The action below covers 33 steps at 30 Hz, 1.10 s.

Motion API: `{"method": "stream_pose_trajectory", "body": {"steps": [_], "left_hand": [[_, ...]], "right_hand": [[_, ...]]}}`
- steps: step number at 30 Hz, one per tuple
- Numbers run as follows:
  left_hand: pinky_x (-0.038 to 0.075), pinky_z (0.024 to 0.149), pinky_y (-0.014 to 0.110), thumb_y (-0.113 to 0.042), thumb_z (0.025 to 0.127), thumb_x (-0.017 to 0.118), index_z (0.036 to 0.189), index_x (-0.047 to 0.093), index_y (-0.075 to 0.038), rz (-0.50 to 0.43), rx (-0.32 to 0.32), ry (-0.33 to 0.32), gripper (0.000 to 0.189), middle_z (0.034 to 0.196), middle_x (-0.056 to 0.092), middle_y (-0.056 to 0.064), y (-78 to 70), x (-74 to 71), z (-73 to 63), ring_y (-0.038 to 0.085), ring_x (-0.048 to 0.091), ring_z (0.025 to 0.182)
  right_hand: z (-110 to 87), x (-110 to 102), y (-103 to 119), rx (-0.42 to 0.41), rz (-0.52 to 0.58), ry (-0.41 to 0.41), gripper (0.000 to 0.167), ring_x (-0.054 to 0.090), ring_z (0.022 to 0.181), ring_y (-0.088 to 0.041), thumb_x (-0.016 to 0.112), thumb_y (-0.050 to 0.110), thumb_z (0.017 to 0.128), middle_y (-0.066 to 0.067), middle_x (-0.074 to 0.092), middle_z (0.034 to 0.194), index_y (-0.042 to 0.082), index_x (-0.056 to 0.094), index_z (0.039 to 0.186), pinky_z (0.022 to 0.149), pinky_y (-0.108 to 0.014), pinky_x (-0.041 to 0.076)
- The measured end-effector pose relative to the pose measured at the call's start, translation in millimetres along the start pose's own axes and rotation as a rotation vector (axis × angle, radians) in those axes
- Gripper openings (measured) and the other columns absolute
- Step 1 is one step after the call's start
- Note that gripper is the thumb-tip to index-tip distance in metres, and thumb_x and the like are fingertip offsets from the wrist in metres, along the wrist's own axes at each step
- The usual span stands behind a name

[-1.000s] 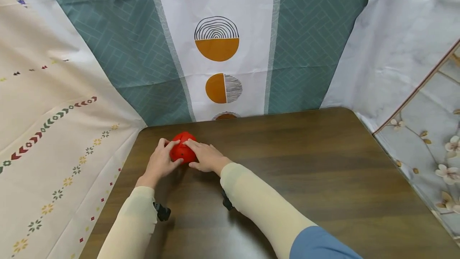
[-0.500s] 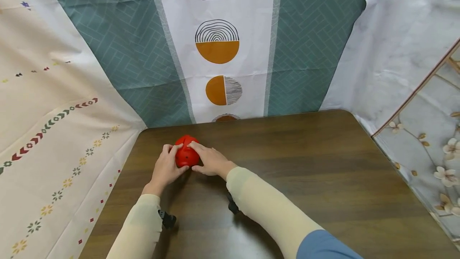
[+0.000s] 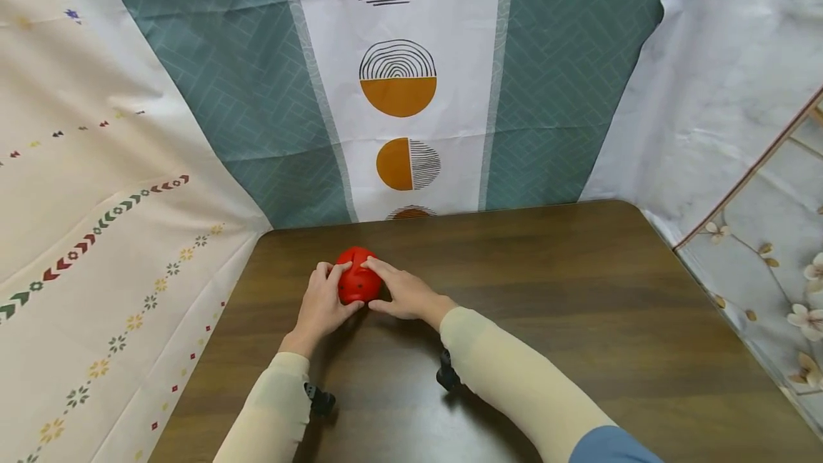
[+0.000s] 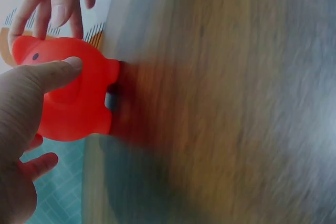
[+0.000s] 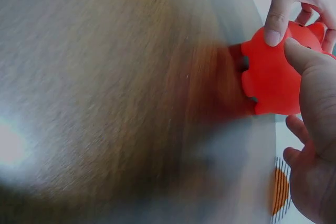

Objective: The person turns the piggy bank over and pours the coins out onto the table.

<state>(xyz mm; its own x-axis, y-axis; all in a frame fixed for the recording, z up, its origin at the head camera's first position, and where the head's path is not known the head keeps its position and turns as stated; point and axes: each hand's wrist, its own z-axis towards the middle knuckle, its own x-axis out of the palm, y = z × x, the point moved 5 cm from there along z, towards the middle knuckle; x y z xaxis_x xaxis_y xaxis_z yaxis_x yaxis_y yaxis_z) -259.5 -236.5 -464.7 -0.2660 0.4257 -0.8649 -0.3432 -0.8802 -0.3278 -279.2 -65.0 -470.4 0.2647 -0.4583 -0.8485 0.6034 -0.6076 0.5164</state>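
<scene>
A red piggy bank point(image 3: 360, 286) with dark dot eyes and a slot on top stands on the far left part of the table, between the two hands. My left hand point(image 3: 324, 302) holds its left side, fingers over the top and thumb across the front. On the opposite side, my right hand point(image 3: 411, 294) grips it in the same way. In the left wrist view, the left thumb lies over the snout side of the piggy bank point(image 4: 79, 116), and its stubby feet point to the tabletop. The right wrist view shows both thumbs on the piggy bank point(image 5: 270, 80), with some fingers hidden behind it.
The brown wooden table point(image 3: 546, 320) stretches to the right and toward me. A teal and white patterned cloth point(image 3: 546, 91) hangs behind its far edge. Cream embroidered fabric point(image 3: 128, 249) borders the left side, and a floral cloth point(image 3: 771, 270) the right.
Both hands have moved the piggy bank to the right and slightly nearer. Its face has turned a little, so two eyes now show. The head view has shifted slightly.
</scene>
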Motion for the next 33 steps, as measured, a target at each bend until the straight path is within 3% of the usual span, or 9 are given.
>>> {"method": "stream_pose_trajectory", "body": {"steps": [6,11,16,23,29,33], "left_hand": [[0.053,0.078,0.044,-0.029,0.064,0.09,0.131,0.051,-0.013,0.0,0.013,-0.031,0.078,0.107,0.043,0.009,-17.0,6.7,1.5,0.028,0.042,0.102],[0.055,0.075,0.043,-0.033,0.064,0.089,0.13,0.052,-0.012,0.023,0.04,-0.055,0.078,0.106,0.044,0.009,-33.4,14.8,4.1,0.028,0.043,0.101],[0.055,0.074,0.041,-0.037,0.063,0.089,0.128,0.053,-0.013,0.042,0.043,-0.073,0.078,0.106,0.045,0.008,-49.9,22.4,8.2,0.026,0.044,0.1],[0.056,0.075,0.038,-0.044,0.066,0.085,0.13,0.051,-0.016,0.067,0.041,-0.051,0.078,0.11,0.046,0.007,-78.6,38.3,18.1,0.024,0.043,0.1],[0.055,0.072,0.036,-0.045,0.067,0.085,0.131,0.052,-0.013,0.059,0.08,-0.072,0.079,0.108,0.048,0.007,-104.0,49.5,24.4,0.024,0.046,0.097],[0.054,0.073,0.035,-0.044,0.068,0.084,0.133,0.047,-0.01,0.043,0.065,-0.059,0.082,0.11,0.048,0.006,-113.0,56.2,26.5,0.021,0.046,0.098]], "right_hand": [[-13.4,-5.8,-10.4,-0.024,0.064,-0.028,0.077,0.035,0.138,-0.019,0.066,0.044,0.088,0.004,0.022,0.158,0.028,0.024,0.151,0.105,-0.044,0.039],[-23.9,-11.9,-22.5,0.009,0.117,-0.045,0.077,0.033,0.139,-0.02,0.067,0.043,0.088,0.004,0.022,0.158,0.028,0.025,0.151,0.106,-0.045,0.037],[-36.1,-18.8,-34.4,0.042,0.187,-0.07,0.074,0.035,0.138,-0.02,0.067,0.043,0.088,0.006,0.023,0.157,0.031,0.027,0.15,0.105,-0.046,0.038],[-57.1,-33.0,-52.9,0.082,0.275,-0.14,0.073,0.042,0.133,-0.022,0.067,0.042,0.088,0.006,0.031,0.154,0.026,0.029,0.15,0.103,-0.046,0.041],[-74.1,-41.4,-71.0,0.142,0.375,-0.206,0.074,0.048,0.129,-0.027,0.067,0.042,0.089,0.002,0.039,0.148,0.024,0.03,0.15,0.096,-0.046,0.047],[-83.9,-44.7,-79.5,0.168,0.432,-0.233,0.072,0.05,0.126,-0.03,0.068,0.04,0.088,0.002,0.038,0.148,0.027,0.032,0.148,0.093,-0.045,0.05]]}}
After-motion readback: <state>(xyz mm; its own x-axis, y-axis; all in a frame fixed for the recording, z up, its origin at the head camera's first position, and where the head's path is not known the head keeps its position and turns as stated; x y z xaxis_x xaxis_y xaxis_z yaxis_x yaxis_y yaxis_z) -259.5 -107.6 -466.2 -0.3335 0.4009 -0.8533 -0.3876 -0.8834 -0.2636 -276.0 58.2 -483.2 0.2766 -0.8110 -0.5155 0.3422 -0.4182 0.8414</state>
